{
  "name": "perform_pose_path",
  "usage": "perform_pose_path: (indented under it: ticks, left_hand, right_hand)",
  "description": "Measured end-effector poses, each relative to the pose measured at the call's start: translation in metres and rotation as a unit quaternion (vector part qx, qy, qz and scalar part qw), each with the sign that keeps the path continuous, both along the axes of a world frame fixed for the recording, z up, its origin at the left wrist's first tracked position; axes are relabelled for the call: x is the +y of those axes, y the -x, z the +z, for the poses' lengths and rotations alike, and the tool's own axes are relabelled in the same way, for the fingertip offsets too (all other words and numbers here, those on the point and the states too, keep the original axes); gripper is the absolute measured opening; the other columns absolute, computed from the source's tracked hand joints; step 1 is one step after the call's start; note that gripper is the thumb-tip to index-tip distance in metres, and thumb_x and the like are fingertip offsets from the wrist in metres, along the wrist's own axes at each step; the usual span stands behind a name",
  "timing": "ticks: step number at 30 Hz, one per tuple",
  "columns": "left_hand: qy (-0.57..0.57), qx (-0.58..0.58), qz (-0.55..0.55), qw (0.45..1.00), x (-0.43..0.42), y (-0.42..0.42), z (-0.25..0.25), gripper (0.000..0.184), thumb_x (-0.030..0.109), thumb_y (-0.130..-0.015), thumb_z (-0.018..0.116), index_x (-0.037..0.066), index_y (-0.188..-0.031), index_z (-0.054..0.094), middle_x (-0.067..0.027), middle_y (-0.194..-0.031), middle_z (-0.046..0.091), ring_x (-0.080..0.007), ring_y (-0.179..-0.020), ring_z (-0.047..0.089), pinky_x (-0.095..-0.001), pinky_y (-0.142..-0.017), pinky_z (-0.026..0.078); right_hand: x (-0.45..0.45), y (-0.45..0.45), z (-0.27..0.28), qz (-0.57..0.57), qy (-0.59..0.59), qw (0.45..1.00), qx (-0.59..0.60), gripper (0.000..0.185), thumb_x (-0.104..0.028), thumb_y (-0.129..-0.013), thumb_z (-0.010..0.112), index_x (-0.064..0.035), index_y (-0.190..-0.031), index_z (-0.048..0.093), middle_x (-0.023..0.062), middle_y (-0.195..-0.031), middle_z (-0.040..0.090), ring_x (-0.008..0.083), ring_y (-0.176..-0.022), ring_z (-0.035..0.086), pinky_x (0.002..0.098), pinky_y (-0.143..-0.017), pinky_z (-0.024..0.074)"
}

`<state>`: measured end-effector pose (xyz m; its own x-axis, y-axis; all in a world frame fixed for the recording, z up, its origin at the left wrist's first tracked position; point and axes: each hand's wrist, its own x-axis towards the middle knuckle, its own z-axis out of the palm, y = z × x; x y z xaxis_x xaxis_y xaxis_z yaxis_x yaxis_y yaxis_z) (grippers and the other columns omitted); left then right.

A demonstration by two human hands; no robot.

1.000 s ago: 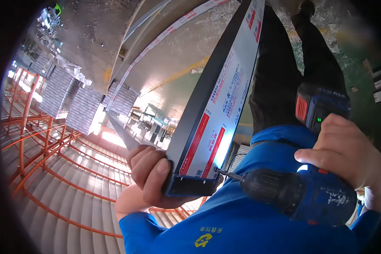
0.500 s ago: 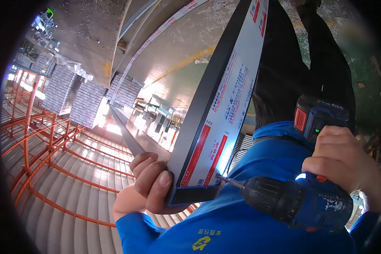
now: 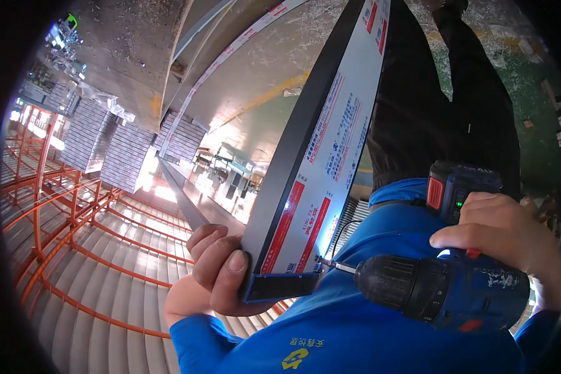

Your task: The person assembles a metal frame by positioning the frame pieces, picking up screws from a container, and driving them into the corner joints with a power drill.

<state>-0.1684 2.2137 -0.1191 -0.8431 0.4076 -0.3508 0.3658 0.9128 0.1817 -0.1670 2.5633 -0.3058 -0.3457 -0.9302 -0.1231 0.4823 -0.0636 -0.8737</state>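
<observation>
My left hand is closed round the near end of a long dark metal profile, whose upper face carries white film with red and blue print. The profile slants away towards the top of the view. In my right hand is a blue and black cordless drill, its battery showing a green light. Its bit points left at the profile's near corner, where a small metal piece sits. Whether the bit touches that piece, I cannot tell. The drill's lamp lights the film.
A long strip with red and white film curves behind the profile. Stacks of wrapped profiles stand at the left, beside orange metal framework. My dark-trousered legs extend beyond the drill, over a green and grey floor.
The drill and my right hand have shifted slightly, with more of the bit now showing between chuck and profile. The profile's near end has moved a little down since the first frame, still held by my left hand.
</observation>
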Motion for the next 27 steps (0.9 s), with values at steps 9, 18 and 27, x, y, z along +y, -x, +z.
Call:
perform_pose_path:
  ticks: [9,18,27]
  left_hand:
    - [-0.071,-0.154,0.033,0.985,0.023,0.042,0.004,0.099,0.064,-0.069,0.089,0.011,-0.14,0.043,-0.0135,-0.115,0.058,-0.0228,-0.099,0.062,-0.0375,-0.087,0.051]
    - [-0.004,-0.685,0.126,0.717,0.003,0.134,-0.023,0.092,0.059,-0.05,0.099,-0.005,-0.108,0.066,-0.0158,-0.082,0.071,-0.0275,-0.071,0.074,-0.03,-0.07,0.06]
    - [-0.039,-0.803,0.086,0.589,-0.022,0.117,-0.04,0.117,0.013,-0.062,0.098,-0.008,-0.151,0.025,-0.0269,-0.116,0.069,-0.0271,-0.093,0.076,-0.0371,-0.083,0.062]
  right_hand:
    - [0.003,0.032,0.015,0.011,-0.025,0.997,-0.067,0.066,-0.013,-0.083,0.079,-0.0174,-0.145,0.057,0.0026,-0.08,0.066,0.0211,-0.07,0.065,0.0372,-0.079,0.0534]
    - [0.0,0.035,0.025,-0.002,-0.019,0.997,-0.077,0.073,-0.034,-0.073,0.085,-0.0106,-0.137,0.06,0.0041,-0.087,0.069,0.0225,-0.074,0.068,0.0374,-0.079,0.0533]
    - [0.005,0.0,-0.003,-0.04,0.068,0.994,-0.075,0.072,-0.042,-0.071,0.083,-0.0057,-0.13,0.062,0.0096,-0.091,0.071,0.0282,-0.079,0.07,0.042,-0.078,0.0513]
